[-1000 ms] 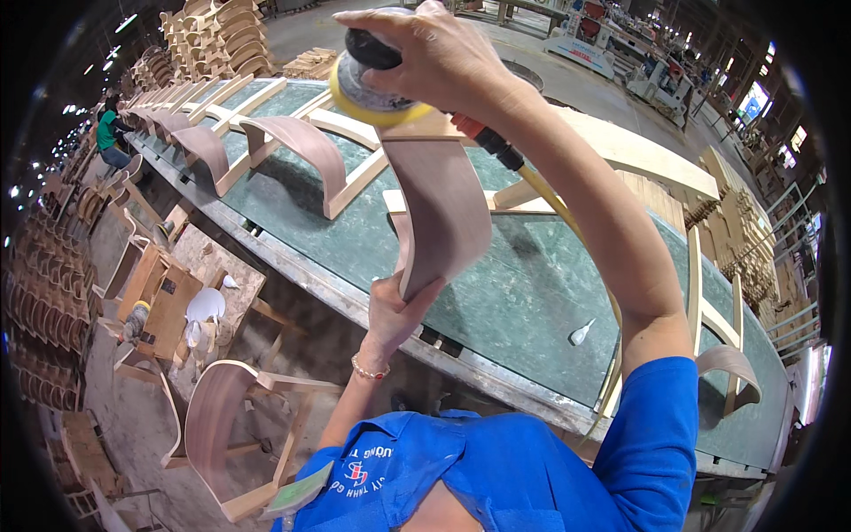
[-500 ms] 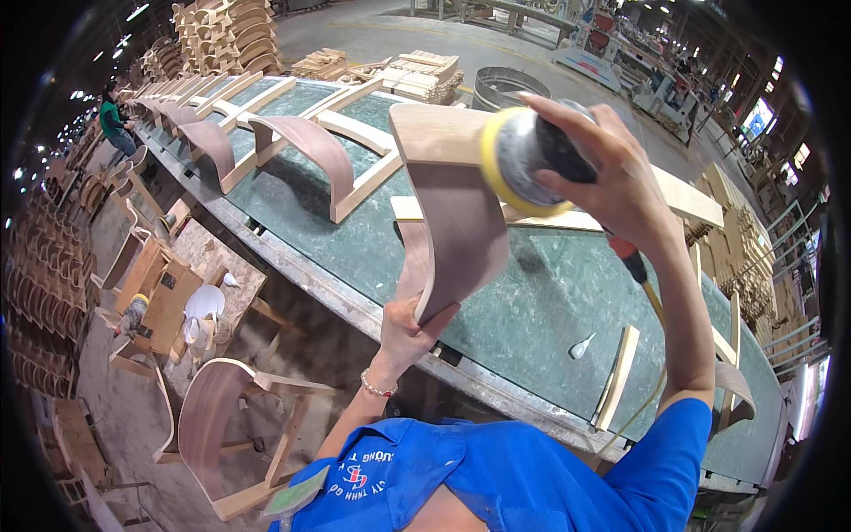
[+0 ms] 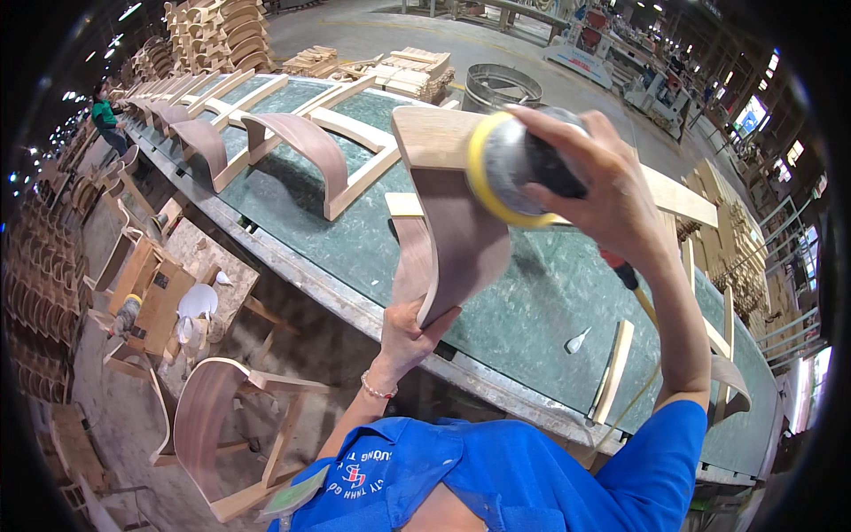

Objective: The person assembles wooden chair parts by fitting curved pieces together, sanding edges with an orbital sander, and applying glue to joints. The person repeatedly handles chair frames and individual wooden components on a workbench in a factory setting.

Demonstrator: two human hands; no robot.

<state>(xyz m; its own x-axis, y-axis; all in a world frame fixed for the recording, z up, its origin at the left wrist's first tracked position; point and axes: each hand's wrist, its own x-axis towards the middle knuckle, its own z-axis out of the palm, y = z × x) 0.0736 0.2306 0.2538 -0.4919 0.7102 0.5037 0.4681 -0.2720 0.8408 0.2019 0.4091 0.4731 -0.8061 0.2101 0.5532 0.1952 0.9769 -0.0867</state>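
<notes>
My left hand (image 3: 409, 332) grips the lower end of a curved brown wooden chair-back panel (image 3: 452, 222), holding it upright over the green workbench (image 3: 532, 319). My right hand (image 3: 612, 195) is closed around a round sander with a yellow pad (image 3: 496, 168). The pad presses against the upper right edge of the panel. An orange hose fitting (image 3: 620, 266) trails from the sander under my right wrist.
Several bent chair backs on pale frames (image 3: 310, 151) lie along the bench to the left. A person in green (image 3: 106, 115) stands far left. A chair frame (image 3: 222, 426) sits on the floor below; stacked wood (image 3: 390, 71) and a metal drum (image 3: 501, 84) stand beyond.
My right hand with the sander has moved down from the panel's top left to its upper right edge. The panel has tilted slightly in my left hand.
</notes>
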